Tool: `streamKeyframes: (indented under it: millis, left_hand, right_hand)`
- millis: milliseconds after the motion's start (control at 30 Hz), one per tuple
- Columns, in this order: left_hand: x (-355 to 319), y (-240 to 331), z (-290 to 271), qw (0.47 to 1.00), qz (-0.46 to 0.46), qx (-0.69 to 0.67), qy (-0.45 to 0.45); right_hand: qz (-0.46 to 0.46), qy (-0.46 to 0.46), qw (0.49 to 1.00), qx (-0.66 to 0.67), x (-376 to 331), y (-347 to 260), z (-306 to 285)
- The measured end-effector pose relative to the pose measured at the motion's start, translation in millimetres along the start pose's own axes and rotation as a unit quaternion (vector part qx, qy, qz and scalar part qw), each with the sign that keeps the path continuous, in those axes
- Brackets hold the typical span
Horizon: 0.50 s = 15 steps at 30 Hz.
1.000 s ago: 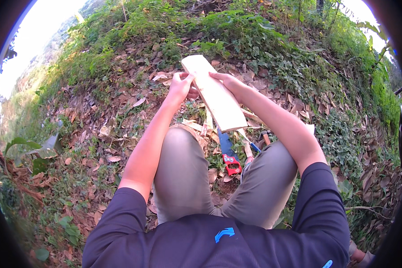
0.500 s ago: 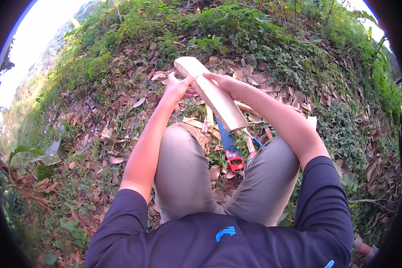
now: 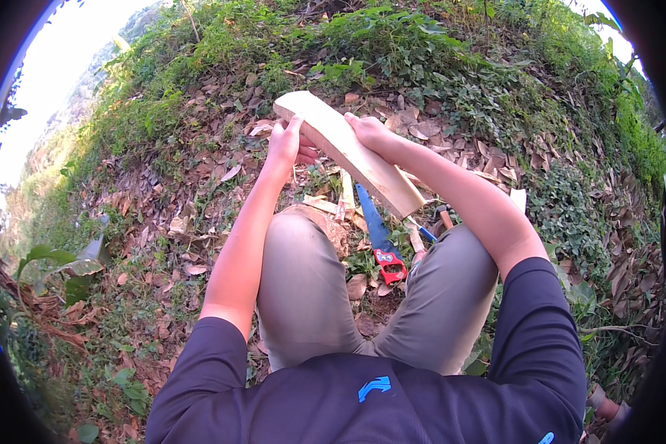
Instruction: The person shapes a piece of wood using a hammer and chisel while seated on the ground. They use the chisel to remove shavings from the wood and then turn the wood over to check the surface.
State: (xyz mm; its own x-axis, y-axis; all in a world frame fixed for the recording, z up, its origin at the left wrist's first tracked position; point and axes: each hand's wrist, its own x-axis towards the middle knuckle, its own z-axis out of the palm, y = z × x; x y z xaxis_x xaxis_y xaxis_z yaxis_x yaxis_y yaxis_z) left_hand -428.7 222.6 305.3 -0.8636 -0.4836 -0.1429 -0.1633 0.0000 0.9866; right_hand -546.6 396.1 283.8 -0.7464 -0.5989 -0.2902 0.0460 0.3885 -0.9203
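A long, pale, slightly curved piece of wood (image 3: 351,152) is held in the air above my knees, slanting from far left to near right. My left hand (image 3: 288,146) grips its left edge near the far end, thumb up against the side and fingers partly underneath. On the opposite edge my right hand (image 3: 373,137) is closed round the wood, its thumb at the rim and the other fingers mostly hidden. Below the wood's near end lies a hand saw (image 3: 381,233) with a blue blade and red handle, on the ground between my legs.
Beside my left knee are a cut log (image 3: 325,226) and pale wood offcuts (image 3: 346,194). Near my right knee lie a blue-handled tool (image 3: 426,234) and a wooden-handled tool (image 3: 444,216), both partly hidden. Dry leaves (image 3: 192,177) and green plants (image 3: 392,37) cover the sloping ground.
The wood has turned slightly, its far end shifting left and its near end right, and more of its side face shows. My right thumb has moved from the top face to the edge.
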Motion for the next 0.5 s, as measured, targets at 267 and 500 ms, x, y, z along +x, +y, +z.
streamKeyframes:
  millis: [267, 500]
  left_hand:
    - [7.1, -8.7, -7.6, 1.0, -0.008, -0.001, 0.019]
    - [9.5, -10.8, -13.5, 0.999, 0.0, -0.029, 0.015]
  right_hand:
    - [0.012, -0.006, 1.0, -0.018, -5.9, -5.4, 3.2]
    - [-0.013, 0.002, 1.0, -0.009, -8.2, -9.8, 2.2]
